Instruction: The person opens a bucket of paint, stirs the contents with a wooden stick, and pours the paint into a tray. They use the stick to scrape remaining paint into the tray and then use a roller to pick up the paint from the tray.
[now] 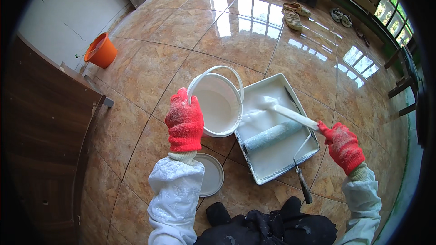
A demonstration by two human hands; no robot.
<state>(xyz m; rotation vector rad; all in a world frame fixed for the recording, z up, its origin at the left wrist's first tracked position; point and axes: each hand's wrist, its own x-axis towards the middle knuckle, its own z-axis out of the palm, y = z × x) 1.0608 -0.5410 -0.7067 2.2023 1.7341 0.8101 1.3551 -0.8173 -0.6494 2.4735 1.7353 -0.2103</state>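
Observation:
My left hand (185,120), in a red glove, is closed on the left rim of a white plastic bucket (233,91) with white paint in it. The bucket's handle arches up over its far side. Closed around a pale flat stick (294,116) is my right hand (343,147), also red-gloved; the stick's far end touches the white paint in a paint tray (261,83). Across the tray lies a paint roller (273,136), its dark grip (303,185) sticking out over the near edge.
A round white lid (210,175) lies on the tiled floor (141,72) by my left forearm. Brown wooden furniture (50,131) stands at left, an orange bucket (101,51) beyond it. Several shoes (293,19) sit at the far right, near a dark bench (404,81).

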